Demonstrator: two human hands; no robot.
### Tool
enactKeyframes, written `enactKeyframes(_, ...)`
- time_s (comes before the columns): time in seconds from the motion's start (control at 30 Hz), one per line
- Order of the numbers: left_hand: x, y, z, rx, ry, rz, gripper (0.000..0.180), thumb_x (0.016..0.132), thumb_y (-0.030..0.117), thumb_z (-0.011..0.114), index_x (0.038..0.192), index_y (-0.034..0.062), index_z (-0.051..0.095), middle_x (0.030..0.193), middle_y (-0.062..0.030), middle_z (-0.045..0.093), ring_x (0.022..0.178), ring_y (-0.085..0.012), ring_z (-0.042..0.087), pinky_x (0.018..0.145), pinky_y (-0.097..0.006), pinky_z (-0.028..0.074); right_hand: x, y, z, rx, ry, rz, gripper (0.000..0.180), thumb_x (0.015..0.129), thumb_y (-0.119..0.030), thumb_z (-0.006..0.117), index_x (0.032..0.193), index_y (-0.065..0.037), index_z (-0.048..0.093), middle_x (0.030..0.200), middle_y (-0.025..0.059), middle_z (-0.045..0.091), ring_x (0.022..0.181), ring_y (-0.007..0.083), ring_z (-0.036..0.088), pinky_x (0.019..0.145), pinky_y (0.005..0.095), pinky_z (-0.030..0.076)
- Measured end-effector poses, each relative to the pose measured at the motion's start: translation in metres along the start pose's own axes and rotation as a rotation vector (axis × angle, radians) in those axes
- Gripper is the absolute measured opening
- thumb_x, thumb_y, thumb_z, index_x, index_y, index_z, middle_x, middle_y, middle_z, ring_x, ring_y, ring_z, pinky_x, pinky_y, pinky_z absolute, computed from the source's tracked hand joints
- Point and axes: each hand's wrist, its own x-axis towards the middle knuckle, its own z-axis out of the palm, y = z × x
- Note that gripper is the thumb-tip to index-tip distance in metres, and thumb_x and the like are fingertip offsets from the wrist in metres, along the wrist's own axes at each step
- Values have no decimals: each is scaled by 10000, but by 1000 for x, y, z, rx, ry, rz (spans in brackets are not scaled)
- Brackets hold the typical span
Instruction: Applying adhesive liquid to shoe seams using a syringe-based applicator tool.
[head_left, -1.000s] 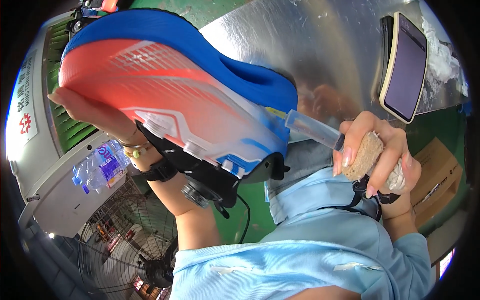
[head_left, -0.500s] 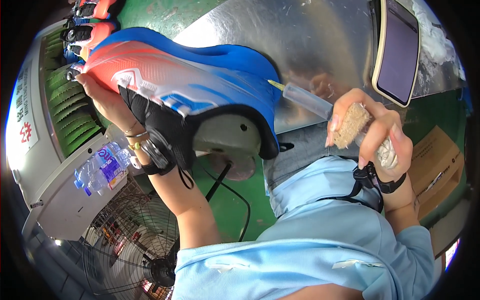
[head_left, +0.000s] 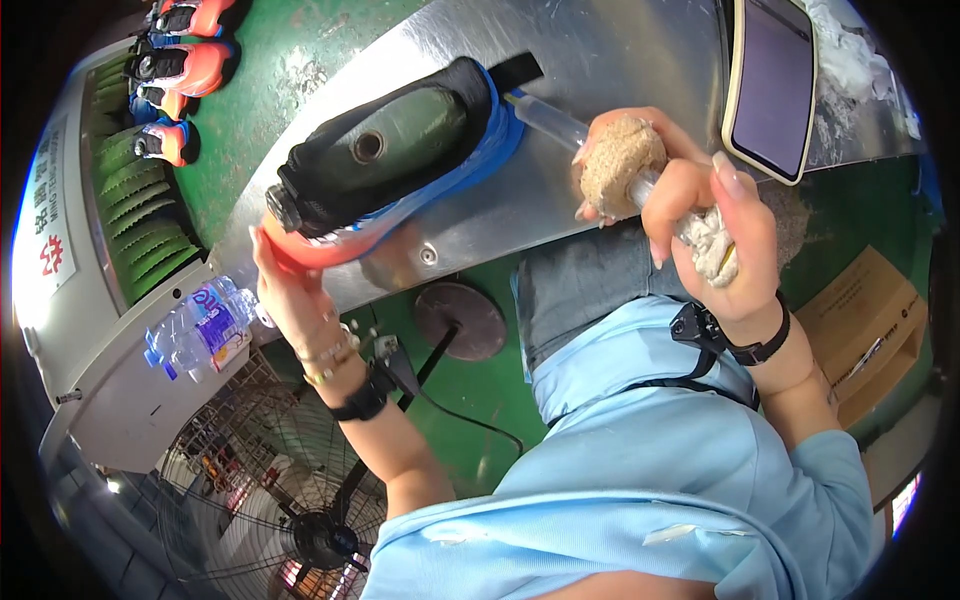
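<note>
A blue and coral sports shoe (head_left: pixel 475 165) with a dark green last (head_left: pixel 420 130) inside lies over the metal table, its collar facing up. My left hand (head_left: pixel 290 300) grips the coral toe end. In my right hand (head_left: pixel 745 225) is a clear syringe (head_left: pixel 550 120), its thin yellowish tip at the shoe's heel; I cannot tell whether it touches. A rough tan block (head_left: pixel 620 165), like a crepe-rubber eraser, is held by the same hand around the syringe. A crumpled whitish lump (head_left: pixel 708 250) sits at the plunger end.
A phone (head_left: pixel 770 95) lies at the metal table's (head_left: pixel 370 255) right side, beside white scraps (head_left: pixel 845 60). More coral shoes (head_left: pixel 185 70) stand at the far left. A plastic bottle (head_left: pixel 205 335) is left of my left arm, above a fan (head_left: pixel 320 535). A cardboard box (head_left: pixel 870 330) stands at right.
The shoe has been turned from its side to collar-up and lowered toward the table. My left hand has shifted right and down; my right hand with the syringe has moved left.
</note>
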Motion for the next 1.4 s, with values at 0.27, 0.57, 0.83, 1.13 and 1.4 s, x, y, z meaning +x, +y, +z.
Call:
enactKeyframes(0.27,-100,-35,-45,-116,-324,-300,305,984,237,443,1084,-28,557,1004,-75,630,877,-158,640,734,-317,569,-6,1,4,-27,-108,-41,438,959,-255,223,774,26,504,688,127,519,881,275,539,931,372,356)
enactKeyframes(0.57,-147,-67,-46,-162,-614,-362,590,853,359,646,1225,-52,445,1159,-135,580,1037,-233,598,917,-386,481,-6,-8,19,-40,-90,-16,411,935,-264,290,687,-15,501,734,140,513,835,283,544,857,364,385)
enactKeyframes(0.83,-158,-78,-20,-372,-762,-459,688,709,179,763,1250,-58,410,1138,-135,577,1015,-208,594,899,-348,480,-27,-23,21,-67,-56,16,405,914,-273,349,609,-52,498,774,151,507,794,290,549,791,357,410)
enactKeyframes(1.13,-163,-90,-6,-451,-802,-430,730,694,200,762,1265,-58,387,1136,-149,572,1014,-223,595,876,-365,495,-52,-40,17,-97,-34,78,422,890,-283,415,522,-93,495,819,164,500,749,298,554,717,349,439)
enactKeyframes(1.4,-170,-104,16,-642,-886,-535,781,691,218,766,1302,-47,358,1192,-156,541,1055,-239,579,894,-372,488,-67,-63,15,-145,-35,141,455,869,-292,474,444,-130,492,859,175,494,708,305,559,651,342,464)
